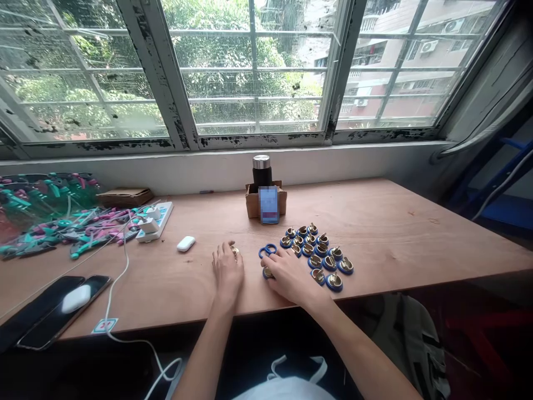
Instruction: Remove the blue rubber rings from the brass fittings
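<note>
Wooden desk [387, 244]: left hand [227, 272] half-closed on a brass piece [235, 251], right hand [287, 276] spread beside blue-ringed brass parts [330, 263]; a slip could scatter them.

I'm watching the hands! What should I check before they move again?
1. Left hand on the small brass piece: cannot tell if it is gripped.
2. Right hand touching the blue-rimmed brass piece: ok.
3. Blue plastic loop beside the right fingers: ok, in view.
4. Group of blue-rimmed brass pieces on the wooden table: ok, close to the right hand.
5. White earbud case: ok, apart from the left hand.
</note>
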`<state>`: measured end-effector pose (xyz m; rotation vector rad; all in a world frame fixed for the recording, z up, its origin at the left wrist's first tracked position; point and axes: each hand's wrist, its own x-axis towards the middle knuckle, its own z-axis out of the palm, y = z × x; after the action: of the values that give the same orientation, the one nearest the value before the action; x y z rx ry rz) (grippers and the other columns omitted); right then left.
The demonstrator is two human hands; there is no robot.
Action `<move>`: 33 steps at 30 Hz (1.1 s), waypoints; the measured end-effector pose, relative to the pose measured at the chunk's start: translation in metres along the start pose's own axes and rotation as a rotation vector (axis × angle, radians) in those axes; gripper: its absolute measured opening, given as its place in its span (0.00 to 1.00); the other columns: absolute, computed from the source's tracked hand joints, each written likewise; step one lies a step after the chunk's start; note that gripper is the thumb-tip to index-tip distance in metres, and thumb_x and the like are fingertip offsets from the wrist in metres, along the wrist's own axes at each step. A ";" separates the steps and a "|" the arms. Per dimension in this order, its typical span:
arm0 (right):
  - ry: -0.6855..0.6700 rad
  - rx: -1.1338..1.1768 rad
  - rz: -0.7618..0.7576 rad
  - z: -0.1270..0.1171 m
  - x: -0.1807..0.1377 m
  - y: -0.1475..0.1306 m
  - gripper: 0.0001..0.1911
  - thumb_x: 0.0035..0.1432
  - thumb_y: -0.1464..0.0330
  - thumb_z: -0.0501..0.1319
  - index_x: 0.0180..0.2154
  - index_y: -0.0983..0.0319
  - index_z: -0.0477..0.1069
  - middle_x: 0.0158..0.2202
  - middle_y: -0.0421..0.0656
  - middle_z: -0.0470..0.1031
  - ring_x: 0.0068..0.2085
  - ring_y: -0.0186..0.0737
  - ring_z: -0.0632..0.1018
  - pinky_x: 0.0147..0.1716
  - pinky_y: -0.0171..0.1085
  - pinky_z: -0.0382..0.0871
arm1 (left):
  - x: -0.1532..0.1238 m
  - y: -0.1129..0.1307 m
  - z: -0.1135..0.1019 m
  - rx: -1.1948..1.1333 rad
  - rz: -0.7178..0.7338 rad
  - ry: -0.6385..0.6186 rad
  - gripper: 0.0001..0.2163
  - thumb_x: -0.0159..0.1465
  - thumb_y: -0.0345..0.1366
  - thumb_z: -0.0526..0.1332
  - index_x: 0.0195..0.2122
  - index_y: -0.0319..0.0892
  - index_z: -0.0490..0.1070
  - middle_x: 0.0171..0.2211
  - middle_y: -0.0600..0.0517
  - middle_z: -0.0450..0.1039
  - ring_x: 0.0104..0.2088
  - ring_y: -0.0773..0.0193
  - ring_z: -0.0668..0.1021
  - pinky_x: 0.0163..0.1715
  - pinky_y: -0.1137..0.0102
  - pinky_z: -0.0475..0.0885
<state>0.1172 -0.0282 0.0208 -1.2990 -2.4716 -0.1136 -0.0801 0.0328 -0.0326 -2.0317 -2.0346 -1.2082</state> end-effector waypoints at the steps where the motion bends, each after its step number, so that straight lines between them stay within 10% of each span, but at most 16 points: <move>1: 0.001 0.011 -0.014 0.001 0.000 -0.002 0.17 0.55 0.79 0.61 0.45 0.59 0.73 0.44 0.47 0.81 0.49 0.53 0.75 0.48 0.46 0.68 | 0.000 0.000 0.000 -0.003 0.000 -0.004 0.09 0.69 0.31 0.55 0.48 0.41 0.69 0.48 0.41 0.76 0.52 0.45 0.75 0.55 0.51 0.70; 21: 0.221 0.376 -0.085 0.041 0.012 -0.001 0.20 0.57 0.78 0.64 0.51 0.58 0.72 0.45 0.47 0.76 0.48 0.48 0.75 0.51 0.45 0.73 | 0.000 0.002 -0.007 -0.041 0.028 -0.078 0.09 0.69 0.31 0.56 0.45 0.43 0.76 0.46 0.42 0.76 0.49 0.45 0.74 0.53 0.52 0.69; 27: 0.310 0.534 0.044 0.033 0.012 0.000 0.20 0.61 0.76 0.65 0.54 0.57 0.72 0.46 0.46 0.77 0.46 0.47 0.78 0.46 0.43 0.75 | 0.000 0.024 -0.024 -0.002 0.119 0.178 0.12 0.69 0.36 0.60 0.52 0.42 0.77 0.56 0.38 0.69 0.56 0.43 0.71 0.59 0.49 0.65; 33: 0.467 0.721 0.131 0.030 0.012 0.002 0.17 0.65 0.73 0.64 0.55 0.57 0.71 0.45 0.45 0.79 0.43 0.44 0.81 0.45 0.42 0.77 | -0.019 0.051 -0.024 -0.313 0.057 0.051 0.13 0.74 0.42 0.55 0.44 0.43 0.76 0.33 0.48 0.79 0.33 0.56 0.78 0.36 0.65 0.71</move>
<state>0.1047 -0.0113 -0.0036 -0.9630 -1.7678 0.4209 -0.0451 -0.0028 -0.0005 -2.1388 -1.8494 -1.6373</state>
